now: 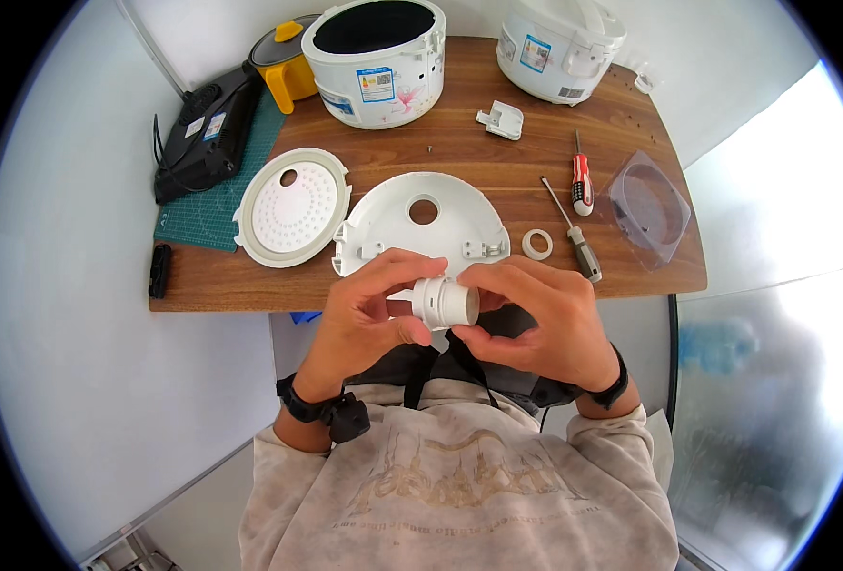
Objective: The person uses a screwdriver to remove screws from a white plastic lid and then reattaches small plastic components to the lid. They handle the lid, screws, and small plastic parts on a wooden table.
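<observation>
Between my two hands, just off the table's front edge, is a small white cylindrical plastic part (447, 304) with a ringed collar. My left hand (376, 303) grips its collar end between thumb and fingers. Thumb and fingertips of my right hand (542, 319) close on the other end. Right behind them lies a white rice cooker lid shell (383, 211) with a round hole and hinge brackets. To its left rests a round white inner lid plate (293, 224) with rows of dimples and one hole. A white ring (537, 245) is near my right hand.
A lidless rice cooker body (374, 90), a lidded rice cooker (564, 48) and a yellow pot (283, 62) stand at the back. Two screwdrivers (582, 186), a clear plastic tray (645, 209) and a white plastic piece (503, 121) lie rightward. A black device (207, 143) sits on a green mat (193, 217).
</observation>
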`<state>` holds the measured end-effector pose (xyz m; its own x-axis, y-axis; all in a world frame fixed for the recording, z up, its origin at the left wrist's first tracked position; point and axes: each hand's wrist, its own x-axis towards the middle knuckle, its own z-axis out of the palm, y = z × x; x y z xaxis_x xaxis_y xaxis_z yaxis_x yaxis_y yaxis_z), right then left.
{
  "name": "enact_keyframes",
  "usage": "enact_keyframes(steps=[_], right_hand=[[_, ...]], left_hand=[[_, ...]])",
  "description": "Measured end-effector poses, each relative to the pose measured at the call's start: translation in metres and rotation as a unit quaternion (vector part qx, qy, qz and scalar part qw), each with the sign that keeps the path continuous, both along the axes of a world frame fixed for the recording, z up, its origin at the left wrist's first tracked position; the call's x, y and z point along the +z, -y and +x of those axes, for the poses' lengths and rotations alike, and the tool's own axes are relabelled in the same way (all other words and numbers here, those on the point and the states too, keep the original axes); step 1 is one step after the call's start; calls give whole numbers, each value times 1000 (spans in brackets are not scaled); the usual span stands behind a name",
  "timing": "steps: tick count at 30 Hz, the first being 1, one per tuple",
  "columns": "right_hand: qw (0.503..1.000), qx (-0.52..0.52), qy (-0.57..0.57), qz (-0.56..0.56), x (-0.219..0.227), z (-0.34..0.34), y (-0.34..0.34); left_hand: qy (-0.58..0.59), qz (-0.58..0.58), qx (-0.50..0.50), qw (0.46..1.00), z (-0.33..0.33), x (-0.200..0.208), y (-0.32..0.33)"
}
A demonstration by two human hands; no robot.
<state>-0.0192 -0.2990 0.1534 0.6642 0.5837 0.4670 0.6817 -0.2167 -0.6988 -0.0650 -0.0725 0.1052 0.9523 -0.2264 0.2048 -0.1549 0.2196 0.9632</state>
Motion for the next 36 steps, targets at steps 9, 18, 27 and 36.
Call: enact_keyframes(steps=[9,18,27,36], right_hand=[[1000,13,15,13,0,-1,-2],[996,66,57,-10,3,0,3],[993,87,77,-7,4,1,4],[995,64,75,15,4,-2,-1]], left_hand=[[-2,-5,-6,1000,0,-1,-3],[-49,-28,-22,998,-2,1,-1],[-126,-16,-23,992,-4,10,2],[-90,-51,-49,993,-2,3,1]])
